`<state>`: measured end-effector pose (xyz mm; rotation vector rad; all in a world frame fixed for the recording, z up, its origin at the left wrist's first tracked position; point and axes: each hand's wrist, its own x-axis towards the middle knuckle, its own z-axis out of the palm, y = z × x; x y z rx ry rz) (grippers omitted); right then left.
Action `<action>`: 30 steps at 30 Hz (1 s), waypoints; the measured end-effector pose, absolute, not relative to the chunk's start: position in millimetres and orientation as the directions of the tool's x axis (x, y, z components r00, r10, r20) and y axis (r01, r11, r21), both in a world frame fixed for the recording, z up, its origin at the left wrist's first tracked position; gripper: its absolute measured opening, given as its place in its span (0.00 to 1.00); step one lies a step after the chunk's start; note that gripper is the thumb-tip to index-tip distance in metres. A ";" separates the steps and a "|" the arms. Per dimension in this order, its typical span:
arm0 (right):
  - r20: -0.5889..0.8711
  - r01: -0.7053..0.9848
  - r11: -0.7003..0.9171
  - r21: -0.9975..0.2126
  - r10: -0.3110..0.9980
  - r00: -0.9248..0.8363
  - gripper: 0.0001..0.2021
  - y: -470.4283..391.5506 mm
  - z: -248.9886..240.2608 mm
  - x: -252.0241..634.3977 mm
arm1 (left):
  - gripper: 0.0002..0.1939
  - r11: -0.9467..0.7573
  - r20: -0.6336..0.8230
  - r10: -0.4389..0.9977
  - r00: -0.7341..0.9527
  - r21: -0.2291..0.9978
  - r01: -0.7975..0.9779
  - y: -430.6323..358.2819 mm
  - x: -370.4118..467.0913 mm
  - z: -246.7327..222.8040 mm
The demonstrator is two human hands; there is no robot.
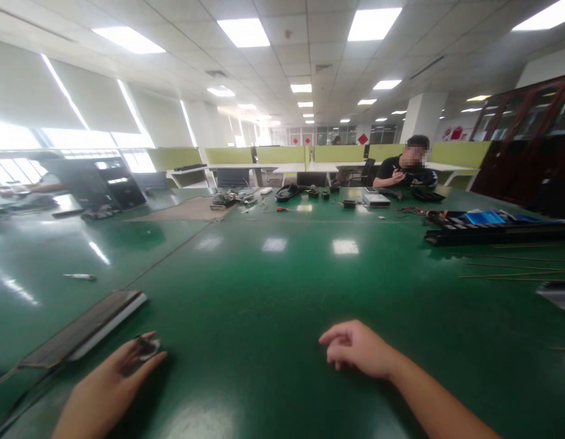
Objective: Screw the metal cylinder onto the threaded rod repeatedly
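My left hand (111, 381) is at the lower left, its thumb and fingers closed round a small dark and silvery part (149, 349). What kind of part it is I cannot make out. Just beyond that hand lies a long, flat, dark panel-like piece with a pale side edge (81, 326), a dark cable by its near end. Right of centre, my right hand (362, 350) hovers low over the green tabletop (245, 317). Its fingers are loosely bent and apart, with nothing visible in them; the palm side is hidden.
A small white tube-like item (80, 277) lies on the left. Across the back are small electronic parts (230, 199), an orange-handled tool (282, 209) and black boxes. On the right are a long black rail (497, 234) and thin rods (515, 277). A person (403, 171) sits opposite.
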<state>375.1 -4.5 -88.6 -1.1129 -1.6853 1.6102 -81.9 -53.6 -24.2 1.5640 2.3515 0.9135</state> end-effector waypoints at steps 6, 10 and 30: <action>-0.090 0.185 -0.011 -0.983 0.900 -0.426 0.16 11.4 -90.9 362.7 | 0.30 -0.031 0.213 0.964 -0.162 0.689 0.724 -12.1 25.3 -27.4; -0.067 0.214 0.022 -0.977 0.914 -0.401 0.17 19.0 -92.9 361.1 | 0.19 -0.222 0.197 0.974 0.111 0.741 0.634 17.5 101.3 -35.3; 0.025 0.505 0.159 -0.848 0.965 -0.261 0.11 28.9 -100.0 380.8 | 0.24 -0.495 0.207 0.821 0.531 0.721 0.485 43.3 159.9 -73.5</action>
